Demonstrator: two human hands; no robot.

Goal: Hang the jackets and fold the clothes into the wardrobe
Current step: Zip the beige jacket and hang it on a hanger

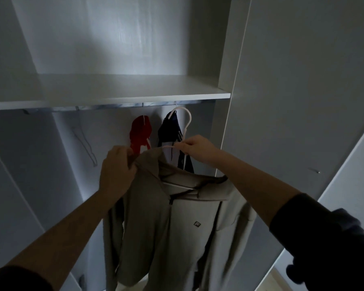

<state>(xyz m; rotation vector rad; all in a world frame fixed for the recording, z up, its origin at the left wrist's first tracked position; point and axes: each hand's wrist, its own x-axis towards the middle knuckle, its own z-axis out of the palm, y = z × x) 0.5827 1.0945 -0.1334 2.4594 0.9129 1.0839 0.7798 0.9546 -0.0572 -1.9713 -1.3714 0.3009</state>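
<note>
A beige jacket with a small chest logo hangs on a white hanger in front of the open wardrobe. My left hand grips the jacket's left shoulder and collar. My right hand pinches the hanger just below its hook, which rises toward the metal rail under the shelf; I cannot tell whether the hook touches the rail. On the rail behind hang a red jacket and a dark navy jacket with white stripes.
An empty wire hanger hangs on the rail to the left. A white shelf spans the wardrobe above the rail. The wardrobe's side panel and an open door stand at the right.
</note>
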